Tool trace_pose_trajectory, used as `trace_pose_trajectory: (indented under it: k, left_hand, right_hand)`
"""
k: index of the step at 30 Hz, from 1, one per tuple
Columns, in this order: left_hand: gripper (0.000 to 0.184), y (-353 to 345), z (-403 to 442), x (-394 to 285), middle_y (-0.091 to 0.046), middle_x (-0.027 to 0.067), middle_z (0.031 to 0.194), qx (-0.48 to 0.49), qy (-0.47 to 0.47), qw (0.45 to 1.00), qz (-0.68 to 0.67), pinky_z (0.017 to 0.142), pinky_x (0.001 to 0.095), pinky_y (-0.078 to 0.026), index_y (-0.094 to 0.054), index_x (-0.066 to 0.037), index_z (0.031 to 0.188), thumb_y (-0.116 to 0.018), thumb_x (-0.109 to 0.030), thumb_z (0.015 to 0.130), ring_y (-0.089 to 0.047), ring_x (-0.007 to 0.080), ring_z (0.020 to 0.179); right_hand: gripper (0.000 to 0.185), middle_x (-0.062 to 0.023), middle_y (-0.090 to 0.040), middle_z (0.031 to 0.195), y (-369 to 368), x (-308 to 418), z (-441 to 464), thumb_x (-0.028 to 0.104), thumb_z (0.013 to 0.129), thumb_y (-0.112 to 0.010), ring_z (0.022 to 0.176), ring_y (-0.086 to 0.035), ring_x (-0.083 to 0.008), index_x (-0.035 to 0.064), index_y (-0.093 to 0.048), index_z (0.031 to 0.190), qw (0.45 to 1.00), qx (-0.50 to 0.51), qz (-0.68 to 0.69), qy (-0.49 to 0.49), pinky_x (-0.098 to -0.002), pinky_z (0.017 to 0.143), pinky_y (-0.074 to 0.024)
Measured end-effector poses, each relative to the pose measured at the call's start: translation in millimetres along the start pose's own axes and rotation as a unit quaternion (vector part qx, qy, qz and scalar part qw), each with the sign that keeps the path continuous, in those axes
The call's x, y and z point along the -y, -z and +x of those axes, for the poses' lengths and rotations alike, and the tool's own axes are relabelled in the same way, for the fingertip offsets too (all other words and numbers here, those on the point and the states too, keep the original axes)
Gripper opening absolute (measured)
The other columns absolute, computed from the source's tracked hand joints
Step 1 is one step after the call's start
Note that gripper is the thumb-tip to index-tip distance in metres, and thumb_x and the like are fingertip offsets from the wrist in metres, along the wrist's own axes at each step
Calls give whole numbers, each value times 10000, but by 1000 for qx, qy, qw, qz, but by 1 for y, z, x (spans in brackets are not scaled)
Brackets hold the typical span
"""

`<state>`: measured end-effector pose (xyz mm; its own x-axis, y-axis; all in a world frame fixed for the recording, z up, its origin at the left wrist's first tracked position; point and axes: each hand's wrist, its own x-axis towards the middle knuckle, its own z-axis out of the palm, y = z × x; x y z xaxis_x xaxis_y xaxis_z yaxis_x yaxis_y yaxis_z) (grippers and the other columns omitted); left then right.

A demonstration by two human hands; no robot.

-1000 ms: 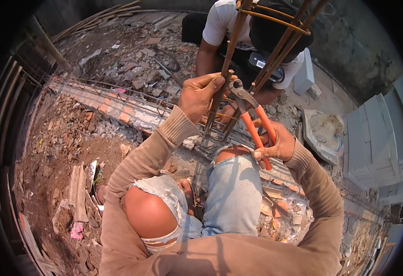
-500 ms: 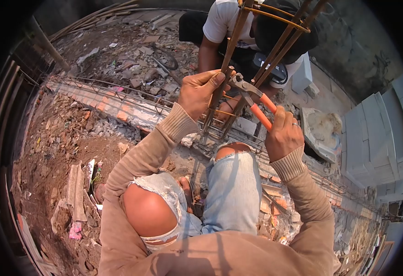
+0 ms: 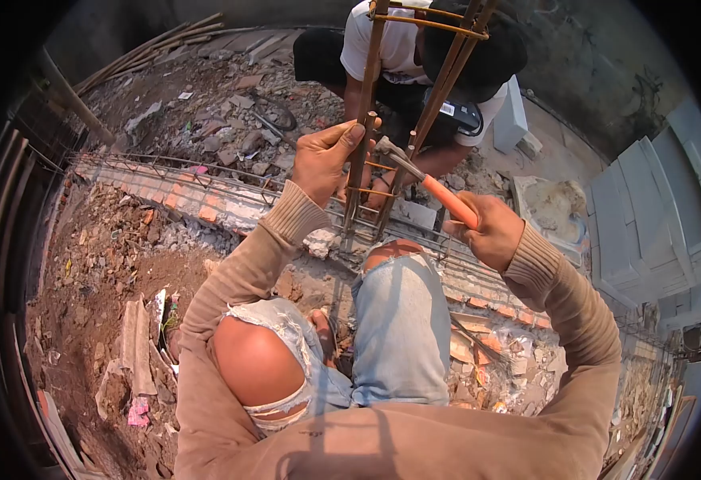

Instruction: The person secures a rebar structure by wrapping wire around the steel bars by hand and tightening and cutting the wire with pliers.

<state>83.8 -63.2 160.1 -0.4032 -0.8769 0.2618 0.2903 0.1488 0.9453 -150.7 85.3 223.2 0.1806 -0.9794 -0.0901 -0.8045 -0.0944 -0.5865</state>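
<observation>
My left hand (image 3: 322, 166) is closed around an upright rusty rebar (image 3: 357, 178), thumb and fingers pressed to it near its top end. In my right hand (image 3: 494, 230) is a pair of pincers (image 3: 451, 202) with orange handles, seen edge-on. Their metal head points up and left, close to the rebar column just right of my left hand; I cannot tell whether the jaws touch anything. Rusty square stirrups (image 3: 438, 18) ring the taller bars (image 3: 449, 72) of the column.
Another person in a white shirt (image 3: 358, 40) crouches behind the column, hands low at its bars. A brick footing (image 3: 166, 192) with rebar laid along it crosses the ground. Rubble (image 3: 126, 240) lies around. Pale blocks (image 3: 646, 224) are stacked at right, near a mortar-stained tub (image 3: 554, 208).
The pincers have turned, so their two orange handles, apart before, now overlap. My right hand has rolled over and dropped slightly. The column appears further left in view; my left hand stays on the rebar.
</observation>
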Motion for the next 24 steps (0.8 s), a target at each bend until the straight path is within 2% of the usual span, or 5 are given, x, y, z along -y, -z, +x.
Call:
trace_pose_trajectory:
  k: [11, 12, 16, 20, 24]
  left_hand:
    - [346, 5, -1, -5, -664, 161, 1174, 44, -30, 998, -14, 876, 343, -551, -606, 40, 1220, -511, -227, 1023, -664, 194, 976]
    - [343, 5, -1, -7, -659, 173, 1180, 42, -28, 999, -8, 878, 349, -552, -601, 43, 1225, -505, -219, 1025, -664, 207, 992]
    - [313, 6, -3, -11, -649, 203, 1192, 34, -42, 998, 29, 906, 376, -550, -593, 51, 1238, -528, -152, 1008, -667, 245, 1030]
    - [289, 4, -5, -5, -708, 158, 1065, -7, -68, 989, 130, 890, 332, -550, -650, 41, 1164, -675, -112, 921, -685, 202, 978]
    - [216, 4, -8, -2, -720, 134, 985, -32, -56, 972, 227, 889, 312, -535, -680, 44, 1075, -697, -85, 902, -684, 182, 937]
  right_hand:
    - [603, -176, -672, 1017, -55, -61, -95, 220, 958, -598, 806, -682, -220, -54, -363, 1442, 810, 142, 562, -90, -339, 739, -571]
    - [619, -205, -663, 1056, -67, -69, -105, 197, 966, -574, 821, -695, -260, -52, -307, 1466, 690, 150, 705, -70, -359, 744, -579]
    - [624, -212, -645, 1110, -104, -113, -137, 171, 975, -545, 895, -694, -291, -25, -256, 1492, 720, -54, 681, -124, -393, 778, -583]
    - [598, -172, -633, 1109, -134, -210, -181, 141, 935, -579, 916, -668, -281, 121, -352, 1488, 963, -51, 119, -238, -405, 767, -550]
    - [724, -152, -589, 1040, -135, -245, -195, 136, 887, -628, 909, -631, -306, 253, -289, 1515, 929, 107, -258, -241, -407, 704, -542]
